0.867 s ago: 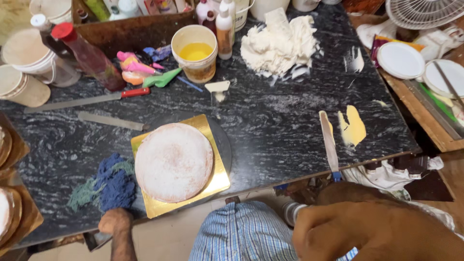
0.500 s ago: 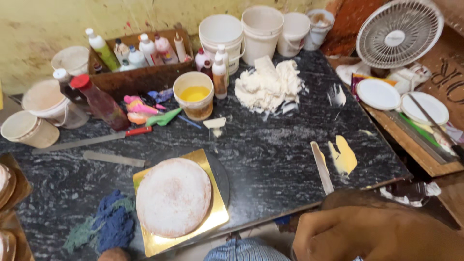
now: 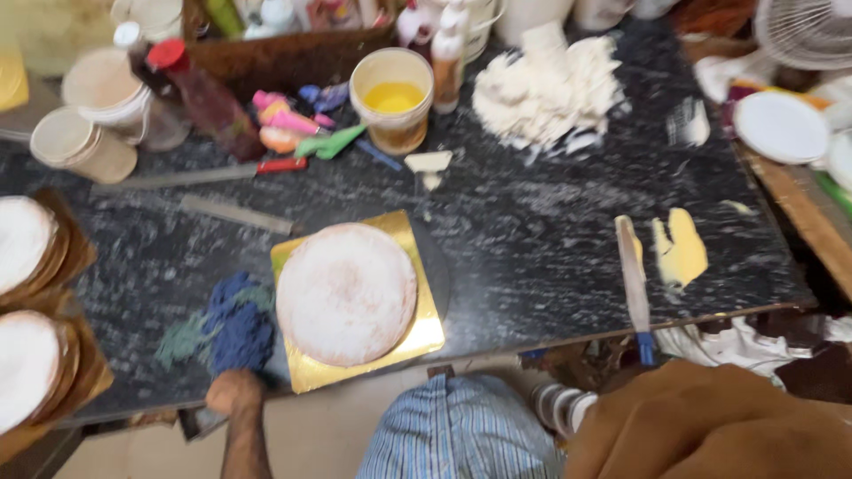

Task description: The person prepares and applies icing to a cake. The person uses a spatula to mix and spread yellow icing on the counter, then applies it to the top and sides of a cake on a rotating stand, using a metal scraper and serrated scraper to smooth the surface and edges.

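Observation:
A round white cake (image 3: 346, 293) sits on a gold square board (image 3: 417, 341) over a dark round turntable on the black marble table (image 3: 532, 257). My left hand (image 3: 233, 392) is curled at the table's near edge, just below a blue and green cloth (image 3: 232, 324) and left of the board. Whether it grips anything is hidden. My right hand (image 3: 719, 426) is close to the camera at the lower right, fingers curled, with nothing visible in it. A palette knife with a blue handle (image 3: 632, 284) lies just beyond it, beside a yellow cream smear (image 3: 682, 248).
A tub of yellow liquid (image 3: 392, 98), a heap of white cream (image 3: 546, 89), coloured piping bags (image 3: 297, 129), a red-handled long knife (image 3: 191, 176), bottles and tubs fill the back. More cakes on brown boards (image 3: 31, 310) sit left. White plates (image 3: 781, 124) and a fan stand right.
The view tipped up towards the back of the table, then down again. My left fist is back in sight at the table edge. My right hand stays at the lower right.

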